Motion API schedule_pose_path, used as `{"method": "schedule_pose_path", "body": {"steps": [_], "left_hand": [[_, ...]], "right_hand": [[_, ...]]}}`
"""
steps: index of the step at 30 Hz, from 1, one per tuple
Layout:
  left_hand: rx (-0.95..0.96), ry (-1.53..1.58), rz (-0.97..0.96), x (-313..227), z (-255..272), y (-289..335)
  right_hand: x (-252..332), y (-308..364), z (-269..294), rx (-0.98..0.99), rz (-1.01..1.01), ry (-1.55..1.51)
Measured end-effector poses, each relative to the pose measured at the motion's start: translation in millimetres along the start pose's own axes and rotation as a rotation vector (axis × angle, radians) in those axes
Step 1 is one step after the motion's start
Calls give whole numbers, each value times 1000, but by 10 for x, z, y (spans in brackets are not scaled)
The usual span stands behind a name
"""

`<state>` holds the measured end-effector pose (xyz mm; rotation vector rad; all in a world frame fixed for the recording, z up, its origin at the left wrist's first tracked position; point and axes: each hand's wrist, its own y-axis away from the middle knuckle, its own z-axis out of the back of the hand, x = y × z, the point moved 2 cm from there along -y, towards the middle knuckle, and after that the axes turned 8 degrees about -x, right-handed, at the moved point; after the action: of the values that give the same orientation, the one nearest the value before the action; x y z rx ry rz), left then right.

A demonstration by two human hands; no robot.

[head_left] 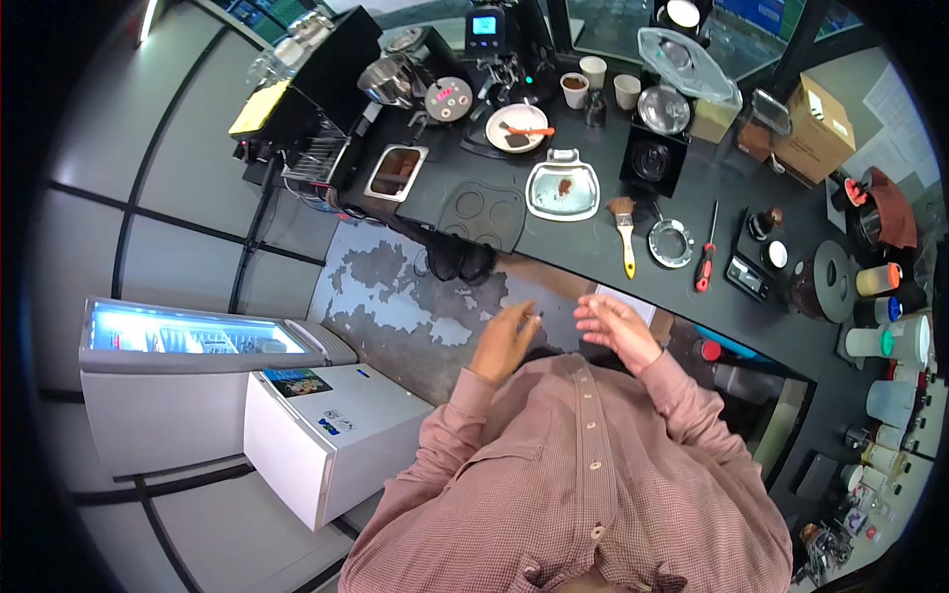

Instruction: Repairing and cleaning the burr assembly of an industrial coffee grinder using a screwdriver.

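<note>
My left hand [506, 341] and my right hand [615, 328] are held in front of my shirt, just short of the counter's near edge. They face each other, apart, with fingers loosely bent and nothing visible in either. On the black counter [583, 247] beyond them lies a brush [625, 239] with a yellow handle. Right of it are a round metal ring-shaped piece [671, 243] and a screwdriver [704, 265] with a red and black handle. A metal tray [562, 188] holding a small heap of brown powder sits to the left of the brush.
A black mat with round recesses [484, 212] overlaps the counter edge. Farther back are a white plate [517, 117], paper cups [592, 69] and a coffee machine [420, 64]. A small scale [748, 277] stands at right. A white chest freezer [336, 425] is at lower left.
</note>
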<state>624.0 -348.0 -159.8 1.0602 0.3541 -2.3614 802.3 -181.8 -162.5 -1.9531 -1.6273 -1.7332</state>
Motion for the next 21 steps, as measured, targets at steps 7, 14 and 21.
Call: {"method": "schedule_pose_path", "body": {"steps": [7,14,21], "left_hand": [[-135,-37,-108,217,146,-1226],[-28,-247,-352,677,1,-2632],[258,-404,-680,800,-280,-3100]], "right_hand": [[346,-377,77,-138,109,174],[217,-508,-274,-396,158,128],[30,-487,-671,-738,117,-75]]}}
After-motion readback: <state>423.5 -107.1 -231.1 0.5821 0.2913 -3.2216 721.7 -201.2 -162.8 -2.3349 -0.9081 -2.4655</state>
